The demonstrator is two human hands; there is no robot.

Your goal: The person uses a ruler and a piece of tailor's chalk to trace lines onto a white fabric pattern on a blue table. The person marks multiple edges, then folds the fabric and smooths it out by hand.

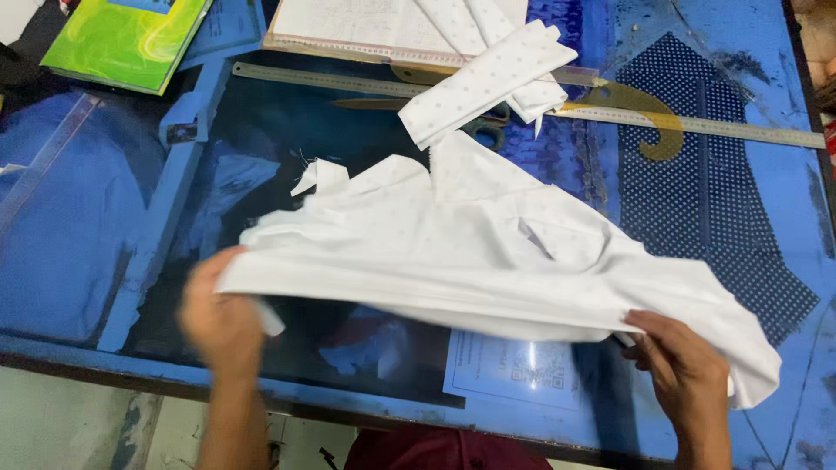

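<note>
Left hand [219, 318], blurred, fingers closed on near edge of white dotted fabric [470, 252]. Right hand [688, 374] pinches same edge further right. Fabric spread, rumpled, over blue glass tabletop [78, 244]; long steel ruler [348, 83] lies beyond it.

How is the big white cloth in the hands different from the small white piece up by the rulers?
The big cloth is wide and rumpled; the small piece is a narrow strip. The left hand and right hand grip the big cloth, while the small piece lies untouched. Both are white.
</note>
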